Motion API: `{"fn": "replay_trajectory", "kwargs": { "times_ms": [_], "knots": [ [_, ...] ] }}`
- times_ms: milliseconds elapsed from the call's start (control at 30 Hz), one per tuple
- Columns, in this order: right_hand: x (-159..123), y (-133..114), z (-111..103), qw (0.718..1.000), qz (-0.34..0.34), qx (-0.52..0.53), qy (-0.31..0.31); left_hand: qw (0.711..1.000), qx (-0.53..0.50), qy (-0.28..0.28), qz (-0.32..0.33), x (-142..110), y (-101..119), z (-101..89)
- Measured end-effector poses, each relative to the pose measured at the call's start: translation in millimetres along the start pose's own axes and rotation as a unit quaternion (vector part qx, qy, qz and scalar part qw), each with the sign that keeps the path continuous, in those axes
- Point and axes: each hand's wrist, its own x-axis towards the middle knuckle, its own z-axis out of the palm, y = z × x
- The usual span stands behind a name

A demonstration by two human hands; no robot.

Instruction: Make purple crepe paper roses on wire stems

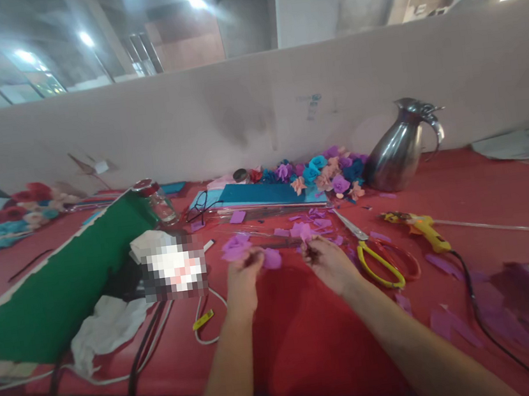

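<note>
My left hand (244,277) is over the red table with thumb and fingers closed together. Purple crepe-paper petals (235,245) show just beyond its fingers, and another purple petal (272,258) is beside its thumb. Between its fingertips and the petals, the contact is partly hidden. To the right, my right hand (329,261) pinches the base of a small purple paper flower (301,231). Purple paper scraps (318,214) lie beyond it. Yellow-handled scissors (379,266) rest close to the right of this hand.
A yellow glue gun (426,233), its black cord and a steel jug (396,146) stand at right. Behind are blue paper sheets (264,193), glasses (204,207) and finished paper flowers (322,171). At left are a green panel (62,280), a glass jar (163,204) and cables.
</note>
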Motion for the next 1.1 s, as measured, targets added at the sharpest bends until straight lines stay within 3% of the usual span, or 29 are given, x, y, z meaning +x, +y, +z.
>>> {"fn": "replay_trajectory", "kwargs": {
  "times_ms": [33,100,133,233,300,367,433,500,567,633,733,800,900,1000,1100],
  "knots": [
    [-0.4,-1.3,-0.4,1.000,-0.010,-0.017,0.001,0.995,0.017,0.080,0.054,4.4,-0.4,-4.4],
    [-1.9,-2.3,-0.2,0.996,-0.038,-0.076,-0.004,0.965,0.091,0.180,0.167,12.0,0.0,-11.2],
    [-2.7,-2.2,0.1,0.992,-0.054,-0.113,-0.006,0.951,0.161,0.162,0.206,14.4,0.7,-13.3],
    [-4.4,-2.2,-0.1,0.975,-0.090,-0.204,0.004,0.947,0.205,0.097,0.226,15.3,3.1,-14.5],
    [-4.3,-3.4,-2.0,0.963,-0.112,-0.245,0.025,0.940,0.242,0.025,0.240,13.1,2.9,-14.4],
    [-3.1,-4.8,-4.8,0.950,-0.139,-0.278,0.038,0.906,0.325,-0.084,0.258,11.2,0.7,-16.4],
    [-0.4,-5.8,-7.7,0.936,-0.164,-0.309,0.035,0.869,0.390,-0.156,0.263,10.3,-2.0,-20.3],
    [3.7,-6.4,-9.8,0.923,-0.171,-0.344,0.019,0.852,0.413,-0.174,0.272,10.0,-3.3,-24.0],
    [9.1,-7.2,-10.1,0.901,-0.173,-0.398,0.008,0.855,0.402,-0.141,0.296,10.1,-2.4,-25.3],
    [14.7,-8.8,-7.4,0.849,-0.170,-0.499,-0.006,0.869,0.377,-0.056,0.316,11.2,0.3,-24.1],
    [20.6,-11.4,3.8,0.747,-0.147,-0.647,-0.047,0.878,0.356,0.047,0.317,13.9,4.2,-21.1],
    [22.4,-11.8,14.7,0.661,-0.123,-0.735,-0.084,0.879,0.356,0.028,0.317,14.7,4.6,-20.9],
    [24.4,-10.2,29.9,0.551,-0.097,-0.821,-0.109,0.865,0.396,-0.089,0.295,13.9,1.1,-24.0],
    [28.6,-7.9,38.9,0.530,-0.091,-0.836,-0.105,0.840,0.459,-0.159,0.243,12.5,-4.5,-27.7],
    [34.2,-6.1,41.8,0.522,-0.093,-0.841,-0.105,0.831,0.487,-0.154,0.218,11.4,-8.3,-29.3]
  ]
}}
